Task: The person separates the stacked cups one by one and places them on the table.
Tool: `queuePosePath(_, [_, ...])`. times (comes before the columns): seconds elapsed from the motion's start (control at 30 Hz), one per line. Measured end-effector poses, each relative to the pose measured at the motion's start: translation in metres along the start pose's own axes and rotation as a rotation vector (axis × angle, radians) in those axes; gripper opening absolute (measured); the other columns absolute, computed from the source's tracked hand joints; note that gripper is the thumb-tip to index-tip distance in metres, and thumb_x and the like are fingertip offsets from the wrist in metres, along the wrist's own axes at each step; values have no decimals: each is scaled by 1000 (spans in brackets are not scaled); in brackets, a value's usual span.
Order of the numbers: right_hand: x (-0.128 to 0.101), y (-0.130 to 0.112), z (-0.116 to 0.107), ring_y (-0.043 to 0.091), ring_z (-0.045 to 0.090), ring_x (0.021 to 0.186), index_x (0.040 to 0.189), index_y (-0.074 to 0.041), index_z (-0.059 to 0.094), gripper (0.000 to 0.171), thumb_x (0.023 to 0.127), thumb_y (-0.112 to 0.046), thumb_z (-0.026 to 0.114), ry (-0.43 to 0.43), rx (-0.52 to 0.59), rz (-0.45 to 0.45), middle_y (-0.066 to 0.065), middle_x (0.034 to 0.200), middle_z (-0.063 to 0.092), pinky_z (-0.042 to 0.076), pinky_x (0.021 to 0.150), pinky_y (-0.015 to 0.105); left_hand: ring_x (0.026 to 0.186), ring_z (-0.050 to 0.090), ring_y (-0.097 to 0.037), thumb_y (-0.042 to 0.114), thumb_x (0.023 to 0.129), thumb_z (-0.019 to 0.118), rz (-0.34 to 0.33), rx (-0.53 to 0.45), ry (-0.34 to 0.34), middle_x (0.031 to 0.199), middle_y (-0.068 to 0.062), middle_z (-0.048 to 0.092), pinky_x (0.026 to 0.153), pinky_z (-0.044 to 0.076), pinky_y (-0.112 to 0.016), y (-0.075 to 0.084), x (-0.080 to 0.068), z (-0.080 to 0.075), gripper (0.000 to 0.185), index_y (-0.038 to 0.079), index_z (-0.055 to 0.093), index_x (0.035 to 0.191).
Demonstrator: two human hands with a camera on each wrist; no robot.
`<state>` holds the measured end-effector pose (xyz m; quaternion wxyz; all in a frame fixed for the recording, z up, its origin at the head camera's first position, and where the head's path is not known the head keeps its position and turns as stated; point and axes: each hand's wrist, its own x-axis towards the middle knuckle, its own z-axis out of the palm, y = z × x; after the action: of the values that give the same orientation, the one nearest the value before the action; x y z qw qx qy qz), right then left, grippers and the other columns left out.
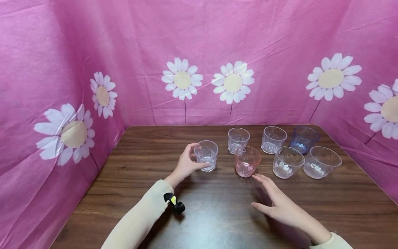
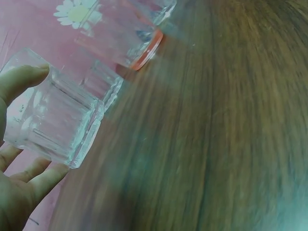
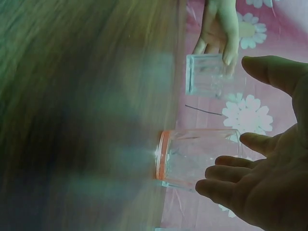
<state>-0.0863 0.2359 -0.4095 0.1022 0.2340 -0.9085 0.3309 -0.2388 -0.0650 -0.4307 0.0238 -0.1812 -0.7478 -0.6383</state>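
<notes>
My left hand (image 1: 187,165) holds a clear glass tumbler (image 1: 206,155) upright at the left end of the group. Its thumb lies along one side of the tumbler and its fingers along the other, as the left wrist view shows. To the right stands a pink-tinted glass (image 1: 247,162), with its reddish base (image 3: 163,155) on the table. My right hand (image 1: 281,204) is spread, its fingers stretched toward the right side of the pink glass, fingertips close by its lower part. Nothing lies between its thumb and fingers.
Behind the pink glass is another clear tumbler (image 1: 238,140). Further right stand a clear tumbler (image 1: 273,139), a blue glass (image 1: 304,138) and two wider clear glasses, one (image 1: 287,162) left of the other (image 1: 321,162). A pink daisy-print cloth (image 1: 140,69) surrounds the wooden table (image 1: 211,207).
</notes>
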Motion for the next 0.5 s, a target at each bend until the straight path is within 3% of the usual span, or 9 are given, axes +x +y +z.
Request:
queuePosePath(0.2, [-2, -2, 2, 35, 47, 127, 144, -12, 44, 75, 81, -23, 84, -23, -36, -31, 16, 142, 45, 27, 103, 11, 106, 59, -47, -11, 66, 86, 15, -2, -40, 129, -28, 56, 85, 56, -50, -5, 2, 14, 78, -7, 45, 132])
queuePosePath(0.5, [-4, -7, 0, 36, 46, 128, 144, -11, 44, 74, 82, -23, 82, -50, -41, -36, 16, 144, 43, 25, 104, 11, 106, 62, -38, -4, 65, 89, 13, 24, -104, 127, -21, 58, 84, 57, -36, -8, 2, 20, 80, -5, 46, 133])
